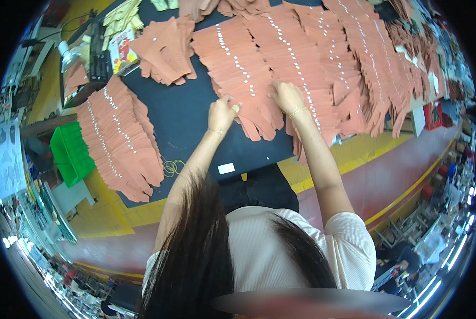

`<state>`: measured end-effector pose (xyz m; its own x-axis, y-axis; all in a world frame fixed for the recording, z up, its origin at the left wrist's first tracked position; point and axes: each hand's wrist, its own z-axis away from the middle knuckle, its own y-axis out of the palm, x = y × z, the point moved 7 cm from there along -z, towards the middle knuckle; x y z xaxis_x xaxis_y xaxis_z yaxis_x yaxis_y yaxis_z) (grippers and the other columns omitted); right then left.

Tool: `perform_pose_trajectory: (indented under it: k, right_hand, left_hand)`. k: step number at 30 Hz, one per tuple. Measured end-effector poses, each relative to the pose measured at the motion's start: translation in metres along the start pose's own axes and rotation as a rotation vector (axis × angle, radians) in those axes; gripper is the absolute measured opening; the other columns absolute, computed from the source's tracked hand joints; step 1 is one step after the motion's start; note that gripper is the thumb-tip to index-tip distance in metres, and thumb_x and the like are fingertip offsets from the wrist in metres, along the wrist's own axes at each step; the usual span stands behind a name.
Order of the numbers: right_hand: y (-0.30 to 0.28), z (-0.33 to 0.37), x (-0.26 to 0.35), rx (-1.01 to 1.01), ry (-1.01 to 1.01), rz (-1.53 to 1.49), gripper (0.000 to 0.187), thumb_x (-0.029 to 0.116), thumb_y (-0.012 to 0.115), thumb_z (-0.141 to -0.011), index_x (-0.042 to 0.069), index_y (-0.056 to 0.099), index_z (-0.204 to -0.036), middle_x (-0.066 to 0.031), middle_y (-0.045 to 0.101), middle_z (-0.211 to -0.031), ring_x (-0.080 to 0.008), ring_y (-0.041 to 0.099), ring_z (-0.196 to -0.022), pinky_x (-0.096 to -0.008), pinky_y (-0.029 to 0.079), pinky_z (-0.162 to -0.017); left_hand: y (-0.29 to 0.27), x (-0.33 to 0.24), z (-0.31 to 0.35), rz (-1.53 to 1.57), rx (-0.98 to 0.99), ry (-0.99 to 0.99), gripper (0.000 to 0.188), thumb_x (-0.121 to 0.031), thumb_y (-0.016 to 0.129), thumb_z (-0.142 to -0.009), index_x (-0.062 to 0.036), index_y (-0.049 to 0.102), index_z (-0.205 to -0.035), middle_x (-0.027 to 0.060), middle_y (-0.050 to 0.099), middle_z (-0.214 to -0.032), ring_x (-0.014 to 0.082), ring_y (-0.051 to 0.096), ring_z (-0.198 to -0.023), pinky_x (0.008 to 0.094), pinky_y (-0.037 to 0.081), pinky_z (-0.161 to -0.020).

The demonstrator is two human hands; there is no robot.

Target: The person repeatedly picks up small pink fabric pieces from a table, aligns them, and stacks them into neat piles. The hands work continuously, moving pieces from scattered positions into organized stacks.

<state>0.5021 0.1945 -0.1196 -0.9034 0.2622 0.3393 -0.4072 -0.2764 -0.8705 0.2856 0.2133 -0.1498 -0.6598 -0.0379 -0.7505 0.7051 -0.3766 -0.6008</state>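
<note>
In front of me runs a long row of overlapping salmon-brown cut pieces (pixel 237 58), flat like leather or fabric, with white stickers along it. My left hand (pixel 223 113) is closed at the left edge of its near end, thumb against the edge. On the opposite edge, my right hand (pixel 288 97) has its fingers curled in on the pieces. The pieces' finger-like near ends (pixel 259 125) hang between and below my hands. Exactly how many layers each hand holds is hidden.
More stickered rows (pixel 296 64) lie to the right, another row (pixel 121 138) at left. A loose stack (pixel 166 50) sits at the back left of the dark table (pixel 187 114). Yellow rubber bands (pixel 173 168) and a white label (pixel 226 168) lie nearer. A green bin (pixel 72 154) stands beyond the left edge.
</note>
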Motion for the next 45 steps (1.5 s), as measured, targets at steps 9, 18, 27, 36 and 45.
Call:
perform_pose_trajectory:
  k: [9,18,27,36,45]
  right_hand:
    - [-0.025,0.002,0.049,-0.225,-0.085,-0.119,0.035,0.011,0.072,-0.080,0.011,0.053,-0.109,-0.0135,0.050,-0.111,-0.0389,0.062,-0.088,-0.0469,0.051,-0.073]
    - [-0.036,-0.079,0.205,-0.285,-0.643,-0.202,0.024,0.014,0.071,-0.079,0.006,0.064,-0.100,-0.0113,0.056,-0.099,-0.0333,0.054,-0.100,-0.0421,0.045,-0.088]
    - [-0.022,-0.189,0.314,-0.255,-0.772,-0.047,0.043,0.019,0.076,-0.075,0.012,0.062,-0.115,-0.0089,0.056,-0.112,-0.0320,0.052,-0.109,-0.0447,0.045,-0.089]
    - [-0.011,-0.203,0.285,-0.245,-0.646,0.043,0.060,0.030,0.081,-0.073,0.017,0.057,-0.126,-0.0056,0.054,-0.119,-0.0315,0.048,-0.110,-0.0467,0.041,-0.091]
    - [-0.003,-0.229,0.222,-0.072,-0.625,-0.508,0.091,0.018,0.088,-0.064,0.008,0.041,-0.141,-0.0159,0.050,-0.132,-0.0349,0.044,-0.127,-0.0419,0.039,-0.105]
  left_hand:
    - [-0.053,0.010,0.006,-0.081,-0.089,-0.089,0.040,-0.035,0.074,-0.082,-0.0062,0.053,-0.099,0.0134,0.063,-0.070,0.0356,0.066,-0.070,0.0459,0.050,-0.064]
    - [-0.204,0.094,-0.044,0.193,-0.568,-0.110,0.024,-0.010,0.071,-0.084,-0.0017,0.063,-0.105,0.0077,0.060,-0.086,0.0188,0.058,-0.071,0.0318,0.051,-0.068]
    - [-0.235,0.148,-0.129,0.513,-0.535,-0.293,0.047,-0.040,0.049,-0.098,0.0050,0.063,-0.096,0.0221,0.066,-0.083,0.0297,0.065,-0.084,0.0407,0.046,-0.074]
    - [-0.232,0.088,-0.137,-0.120,-0.456,-0.212,0.051,-0.038,0.073,-0.082,0.0016,0.059,-0.111,0.0203,0.061,-0.105,0.0374,0.058,-0.099,0.0455,0.046,-0.086]
    - [-0.216,-0.029,-0.090,-0.474,-0.580,0.065,0.053,-0.037,0.078,-0.077,-0.0070,0.055,-0.114,0.0273,0.032,-0.145,0.0423,0.047,-0.123,0.0517,0.038,-0.100]
